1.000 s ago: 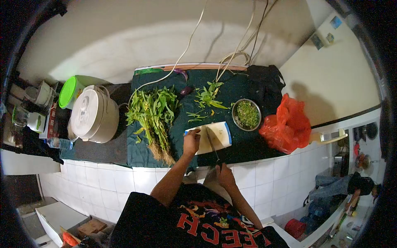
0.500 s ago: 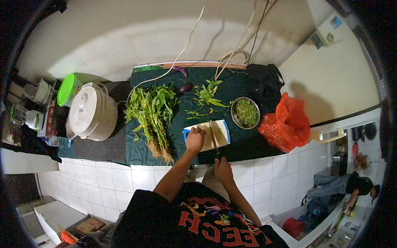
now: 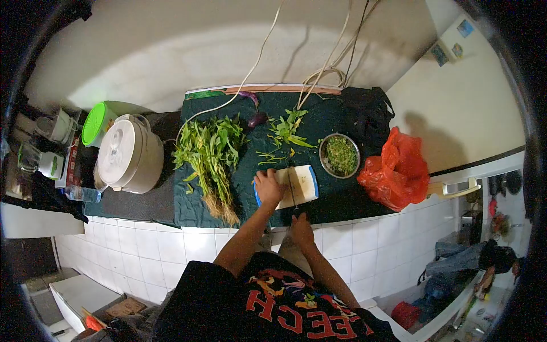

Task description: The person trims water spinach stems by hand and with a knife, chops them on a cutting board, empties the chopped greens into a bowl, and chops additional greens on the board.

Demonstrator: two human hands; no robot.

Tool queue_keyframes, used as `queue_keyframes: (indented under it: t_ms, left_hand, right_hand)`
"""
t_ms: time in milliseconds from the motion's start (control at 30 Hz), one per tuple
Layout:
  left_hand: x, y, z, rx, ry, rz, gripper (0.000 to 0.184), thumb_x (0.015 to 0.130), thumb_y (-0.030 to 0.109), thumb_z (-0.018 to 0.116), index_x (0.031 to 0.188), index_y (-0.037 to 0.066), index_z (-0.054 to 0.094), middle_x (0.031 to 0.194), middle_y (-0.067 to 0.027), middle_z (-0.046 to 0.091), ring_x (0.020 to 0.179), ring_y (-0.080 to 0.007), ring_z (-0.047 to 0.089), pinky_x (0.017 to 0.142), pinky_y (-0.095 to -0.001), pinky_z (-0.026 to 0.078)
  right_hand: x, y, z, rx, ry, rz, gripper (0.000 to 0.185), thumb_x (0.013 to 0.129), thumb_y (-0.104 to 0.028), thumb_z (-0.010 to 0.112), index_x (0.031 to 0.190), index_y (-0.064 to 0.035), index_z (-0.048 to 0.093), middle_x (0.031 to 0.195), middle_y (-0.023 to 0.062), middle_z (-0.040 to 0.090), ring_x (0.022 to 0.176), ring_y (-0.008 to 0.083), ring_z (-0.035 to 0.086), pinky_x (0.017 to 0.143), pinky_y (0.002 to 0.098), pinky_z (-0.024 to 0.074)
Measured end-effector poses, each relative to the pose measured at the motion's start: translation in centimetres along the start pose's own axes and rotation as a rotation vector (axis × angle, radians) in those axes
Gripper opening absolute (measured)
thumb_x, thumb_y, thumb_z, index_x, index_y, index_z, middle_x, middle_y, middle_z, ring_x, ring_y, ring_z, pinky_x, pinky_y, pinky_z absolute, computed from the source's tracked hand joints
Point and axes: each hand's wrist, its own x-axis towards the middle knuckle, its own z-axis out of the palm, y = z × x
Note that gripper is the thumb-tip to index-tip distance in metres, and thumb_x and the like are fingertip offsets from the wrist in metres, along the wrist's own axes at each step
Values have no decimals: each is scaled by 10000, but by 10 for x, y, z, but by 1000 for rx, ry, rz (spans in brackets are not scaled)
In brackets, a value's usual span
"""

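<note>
The white cutting board (image 3: 308, 185) with blue edges lies near the counter's front edge. My left hand (image 3: 269, 189) rests on its left part, fingers stretched out and a little apart. My right hand (image 3: 302, 231) is closed round the handle of a knife (image 3: 293, 188), whose blade lies across the middle of the board, pointing away from me. A few small specks dot the board's surface. Beyond the board are loose stems (image 3: 270, 156) and a small pile of leafy greens (image 3: 288, 129). To the right stands a metal bowl (image 3: 357, 161) holding chopped greens (image 3: 340, 155).
A large bunch of leafy greens with roots (image 3: 209, 154) lies left of the board. Purple eggplants (image 3: 257, 119) are at the back. A red plastic bag (image 3: 396, 174) sits on the right, a rice cooker (image 3: 137, 154) on the left. White cables (image 3: 265, 43) hang down the wall.
My left hand's fingers have gone from curled to stretched out on the board. My right hand and the knife have shifted slightly left. The view has moved a little.
</note>
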Motion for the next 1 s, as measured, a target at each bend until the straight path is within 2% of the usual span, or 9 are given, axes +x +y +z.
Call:
queue_keyframes:
  t_ms: [33,100,200,300,500,567,767,900,1000]
  left_hand:
    - [1,0,-1,1,4,2,637,613,294,841,1158,138,551,1237,-155,455,1104,-351,461,924,-445,430]
    - [2,-1,-3,-11,1,-143,783,578,349,881,1221,142,485,1322,-180,356,1193,-372,381,959,-469,396]
    - [4,1,-4,33,-19,-172,857,564,372,897,1262,150,450,1361,-186,308,1236,-376,336,984,-474,373]
    - [4,7,-12,-8,-36,-202,884,550,384,900,1277,160,450,1374,-181,305,1229,-380,340,990,-471,371]
    - [5,-1,-7,16,-30,-184,854,564,373,881,1284,216,449,1362,-174,310,1225,-377,341,995,-452,367]
    - [4,-4,-8,12,-32,-171,843,568,369,876,1279,219,449,1357,-174,311,1219,-378,342,992,-457,368]
    - [8,-12,8,7,21,-144,832,576,365,869,1271,224,433,1350,-179,309,1201,-386,344,963,-474,382]
    - [8,-12,1,52,-56,-147,847,582,387,874,1278,226,419,1353,-186,303,1203,-388,340,954,-478,382]
    - [6,-10,-2,20,-37,-133,856,578,409,880,1279,220,427,1356,-183,302,1202,-387,340,952,-480,384]
  right_hand:
    - [4,0,2,-4,1,13,396,993,-345,432,1050,45,466,885,344,623,862,525,612,764,582,490]
    - [16,-2,1,-6,1,22,402,990,-347,439,1064,47,462,883,341,628,847,525,617,753,579,498]
    - [32,-11,-10,30,50,-42,399,985,-342,451,1074,47,445,877,335,635,827,526,622,735,577,507]
    - [31,-13,-6,83,-39,129,383,984,-322,455,1057,54,442,873,331,640,841,509,630,733,574,515]
    - [22,-10,8,-19,45,29,421,981,-304,440,1074,106,466,862,342,634,859,502,629,755,566,506]
    - [37,-18,-4,179,32,81,426,983,-297,434,1096,113,454,850,341,634,852,519,620,753,565,504]
    - [29,-18,23,147,86,195,386,980,-275,441,1038,102,496,784,319,634,842,501,626,740,560,506]
    - [35,-15,15,46,93,-11,376,976,-274,454,1041,94,494,788,329,626,829,505,625,712,558,509]
    - [42,-15,18,159,93,59,367,976,-273,460,1040,88,483,786,330,623,787,510,624,661,552,514]
